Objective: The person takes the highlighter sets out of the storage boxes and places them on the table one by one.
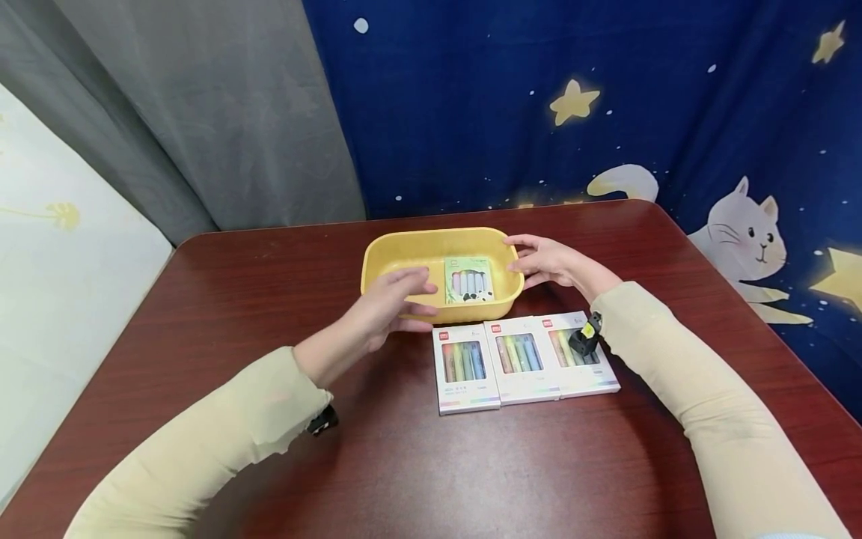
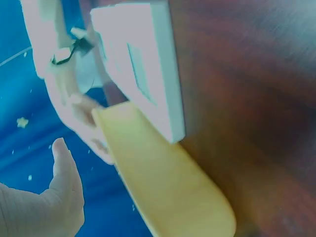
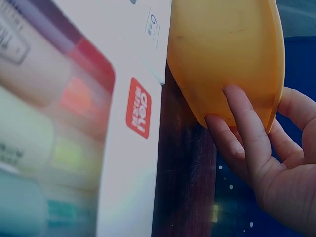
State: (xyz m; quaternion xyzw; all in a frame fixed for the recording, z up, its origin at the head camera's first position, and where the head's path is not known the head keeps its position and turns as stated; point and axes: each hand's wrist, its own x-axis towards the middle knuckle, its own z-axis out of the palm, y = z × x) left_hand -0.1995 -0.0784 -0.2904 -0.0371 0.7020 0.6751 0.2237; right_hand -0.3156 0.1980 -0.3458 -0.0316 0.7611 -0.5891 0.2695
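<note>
Three marker boxes (image 1: 525,361) before yellow tub (image 1: 377,258), right hand (image 1: 548,260) gripping its rim, left hand (image 1: 393,299) slack

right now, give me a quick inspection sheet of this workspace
surface: dark red-brown wooden table, glossy.
job's things: yellow plastic tub holding one green pack of highlighters; three white packs of highlighters lie side by side in a row in front of it.
clutter: nothing seen.
hands: left hand open, at the tub's near left rim; right hand holds the tub's right end, fingers on its outer wall.
cables: nothing seen; a small wrist camera sits on the right sleeve.
surroundings: grey curtain to the left, blue star-and-cat cloth behind.
</note>
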